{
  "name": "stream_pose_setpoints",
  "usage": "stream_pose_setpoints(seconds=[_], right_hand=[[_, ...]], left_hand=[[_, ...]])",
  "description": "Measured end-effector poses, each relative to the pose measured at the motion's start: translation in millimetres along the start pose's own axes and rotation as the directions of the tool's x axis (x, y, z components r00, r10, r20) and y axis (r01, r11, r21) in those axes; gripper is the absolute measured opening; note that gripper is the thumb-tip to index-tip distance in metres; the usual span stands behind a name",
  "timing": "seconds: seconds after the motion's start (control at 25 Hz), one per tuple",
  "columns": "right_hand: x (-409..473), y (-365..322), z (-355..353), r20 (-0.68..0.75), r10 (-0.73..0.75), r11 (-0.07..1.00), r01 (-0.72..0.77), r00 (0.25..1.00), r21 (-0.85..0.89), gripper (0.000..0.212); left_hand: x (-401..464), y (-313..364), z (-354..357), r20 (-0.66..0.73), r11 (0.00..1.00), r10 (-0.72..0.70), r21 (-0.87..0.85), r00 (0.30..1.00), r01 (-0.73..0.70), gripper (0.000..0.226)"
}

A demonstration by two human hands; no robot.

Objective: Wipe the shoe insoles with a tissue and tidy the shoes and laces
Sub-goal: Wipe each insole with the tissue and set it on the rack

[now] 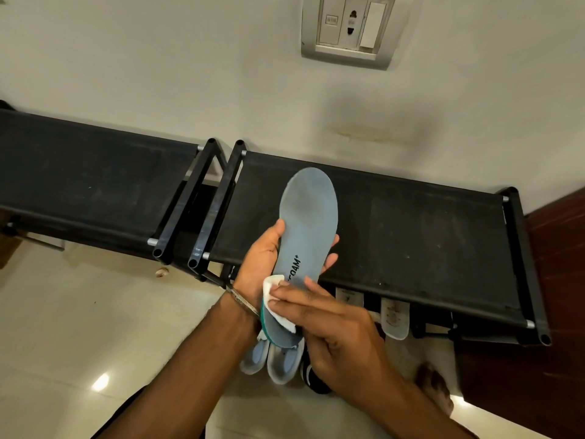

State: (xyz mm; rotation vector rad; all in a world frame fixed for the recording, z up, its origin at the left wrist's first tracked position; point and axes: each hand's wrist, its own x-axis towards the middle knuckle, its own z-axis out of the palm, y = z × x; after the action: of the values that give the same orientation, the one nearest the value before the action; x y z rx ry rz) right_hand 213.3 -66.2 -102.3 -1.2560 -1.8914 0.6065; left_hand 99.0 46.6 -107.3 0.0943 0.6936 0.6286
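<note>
Insole [308, 217], grey-blue foam, printed lettering near the heel half, teal underside edge showing; held in the air above the front rail of the shoe rack [395, 223], toe end pointing away from the person. Judged light, thin and bendable, likely to flex if pressed at the unsupported toe; the surface looks matte, not slippery. Left hand [262, 264]: grip wrapped round the midsection from beneath, thumb on one long edge, fingertips curled over the other; probably the best place to hold it, since it backs the foam against wiping pressure. Right hand [332, 324]: grip pressing a folded white tissue [275, 299] flat against the heel end, fingers closed over it. The tissue is soft and likely to tear or bunch under hard rubbing. Pale grey shoes [278, 359] stand on the tiled floor [79, 327] directly below the hands, with a dark shoe just beside them. Further footwear shows on a lower tier. Open room: left over the floor and upward; the rack's rail lies near ahead, the wall [158, 58] behind it.
</note>
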Motion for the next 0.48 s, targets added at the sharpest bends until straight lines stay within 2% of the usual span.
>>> stream_pose_setpoints(seconds=[0.08,0.16,0.24,0.32,0.4,0.44,0.48], right_hand=[[3,16,-9,-0.008,0.007,0.984,-0.008,1.000,-0.175,0.037],[10,39,-22,-0.082,0.082,0.921,-0.107,0.993,-0.375,0.045],[10,44,-22,-0.099,0.139,0.895,-0.168,0.985,-0.412,0.050],[7,26,-12,-0.060,0.087,0.964,-0.099,0.994,-0.247,0.042],[3,5,-5,0.006,0.058,0.997,-0.058,0.998,0.055,0.044],[1,0,-3,0.027,0.042,0.990,-0.046,0.999,0.136,0.047],[1,0,-3,0.036,0.025,0.991,-0.030,0.999,0.133,0.047]], left_hand=[[1,-1,-2,0.016,0.999,0.003,0.031,1.000,-0.004,0.054],[3,-6,0,-0.012,0.991,-0.030,0.131,0.999,0.032,0.056],[2,-9,3,-0.053,0.979,-0.041,0.196,0.998,0.050,0.058],[0,-6,6,-0.038,0.990,-0.038,0.134,0.999,0.042,0.058],[-2,0,2,-0.032,0.999,0.020,0.043,0.999,-0.018,0.054],[-3,4,0,-0.027,0.999,0.042,0.019,0.999,-0.041,0.054],[-3,5,-3,-0.018,0.999,0.044,0.006,0.999,-0.043,0.054]])
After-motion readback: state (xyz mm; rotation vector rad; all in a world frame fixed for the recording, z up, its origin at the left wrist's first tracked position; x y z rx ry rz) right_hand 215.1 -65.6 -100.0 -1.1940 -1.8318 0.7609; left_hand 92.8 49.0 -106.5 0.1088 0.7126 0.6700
